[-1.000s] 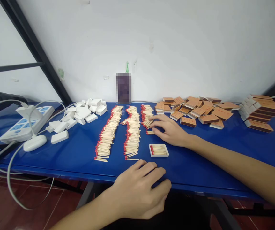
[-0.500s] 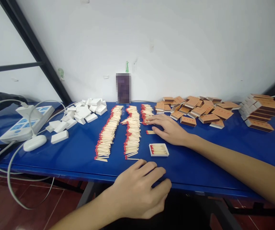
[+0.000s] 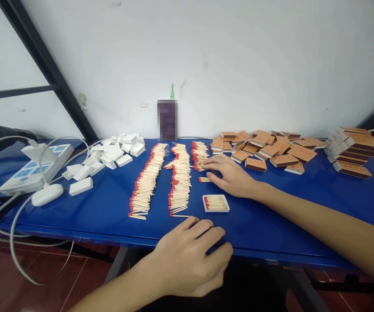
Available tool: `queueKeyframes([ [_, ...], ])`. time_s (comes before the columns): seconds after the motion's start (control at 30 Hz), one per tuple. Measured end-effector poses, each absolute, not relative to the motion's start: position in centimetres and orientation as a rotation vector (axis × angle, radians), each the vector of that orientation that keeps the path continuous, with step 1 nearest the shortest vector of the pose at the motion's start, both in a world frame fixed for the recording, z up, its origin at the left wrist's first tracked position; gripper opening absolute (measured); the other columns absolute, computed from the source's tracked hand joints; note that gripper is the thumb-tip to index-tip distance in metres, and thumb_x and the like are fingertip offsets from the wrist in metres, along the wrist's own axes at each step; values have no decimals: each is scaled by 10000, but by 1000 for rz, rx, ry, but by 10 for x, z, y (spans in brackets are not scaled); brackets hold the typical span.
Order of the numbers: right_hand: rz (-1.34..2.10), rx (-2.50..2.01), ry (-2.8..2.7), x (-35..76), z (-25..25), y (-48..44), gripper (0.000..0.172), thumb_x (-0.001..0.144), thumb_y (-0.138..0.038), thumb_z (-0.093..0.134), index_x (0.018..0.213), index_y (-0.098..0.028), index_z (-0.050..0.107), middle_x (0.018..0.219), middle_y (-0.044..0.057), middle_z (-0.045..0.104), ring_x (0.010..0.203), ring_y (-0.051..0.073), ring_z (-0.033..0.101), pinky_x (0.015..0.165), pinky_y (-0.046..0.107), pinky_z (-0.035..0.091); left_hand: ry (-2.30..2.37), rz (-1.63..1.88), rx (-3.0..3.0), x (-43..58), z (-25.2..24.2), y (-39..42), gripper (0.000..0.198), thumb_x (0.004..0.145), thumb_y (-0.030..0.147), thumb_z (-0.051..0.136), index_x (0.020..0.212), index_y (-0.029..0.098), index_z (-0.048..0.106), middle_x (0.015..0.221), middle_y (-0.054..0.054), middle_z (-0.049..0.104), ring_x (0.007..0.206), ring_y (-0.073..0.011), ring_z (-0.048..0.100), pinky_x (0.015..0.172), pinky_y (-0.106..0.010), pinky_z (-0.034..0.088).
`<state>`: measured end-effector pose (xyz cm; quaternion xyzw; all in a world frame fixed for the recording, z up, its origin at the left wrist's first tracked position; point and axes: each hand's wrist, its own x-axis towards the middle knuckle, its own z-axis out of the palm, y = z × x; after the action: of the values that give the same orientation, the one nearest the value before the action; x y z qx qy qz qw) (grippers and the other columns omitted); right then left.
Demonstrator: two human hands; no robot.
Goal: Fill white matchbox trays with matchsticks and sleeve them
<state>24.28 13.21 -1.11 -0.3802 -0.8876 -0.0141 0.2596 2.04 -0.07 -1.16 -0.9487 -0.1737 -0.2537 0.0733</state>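
Note:
My right hand (image 3: 231, 175) lies flat on the blue table (image 3: 109, 203), fingers stretched over the near end of the right-hand row of red-tipped matches (image 3: 199, 154). A few loose matches (image 3: 204, 179) lie just under its fingertips. A small white tray (image 3: 216, 203) partly filled with matches sits in front of that hand. My left hand (image 3: 190, 258) rests on the table's front edge with fingers curled down and nothing visible in them. Two longer rows of matches (image 3: 146, 180) run to the left.
White inner trays (image 3: 109, 158) are heaped at the back left beside a power strip (image 3: 34, 167) with cables. Orange matchbox sleeves (image 3: 265, 149) are scattered at the back right, with a stack (image 3: 352, 154) further right. A dark blurred object (image 3: 167, 120) stands against the wall.
My right hand has shifted slightly back and left along the match row, leaving a few matches exposed near its fingertips. The left hand has not moved.

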Motion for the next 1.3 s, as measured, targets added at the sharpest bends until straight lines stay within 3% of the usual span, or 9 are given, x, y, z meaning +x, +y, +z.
queueKeyframes([
  [0.63, -1, -834, -2382, 242, -8, 129, 247, 943, -231, 511, 880, -184, 745, 962, 82, 754, 953, 240, 631, 866, 429, 474, -505, -776, -2854, 19, -13, 0, 184, 922, 244, 539, 1037, 151, 648, 1068, -65, 667, 963, -230, 604, 791, -352, 487],
  [1.3, -51, -848, -2348, 242, -8, 128, 191, 916, -176, 509, 919, -191, 699, 919, 68, 735, 882, 228, 627, 820, 392, 471, -513, -770, -2851, 20, -12, -1, 183, 924, 242, 537, 1040, 150, 644, 1074, -63, 668, 960, -232, 606, 793, -351, 490],
])
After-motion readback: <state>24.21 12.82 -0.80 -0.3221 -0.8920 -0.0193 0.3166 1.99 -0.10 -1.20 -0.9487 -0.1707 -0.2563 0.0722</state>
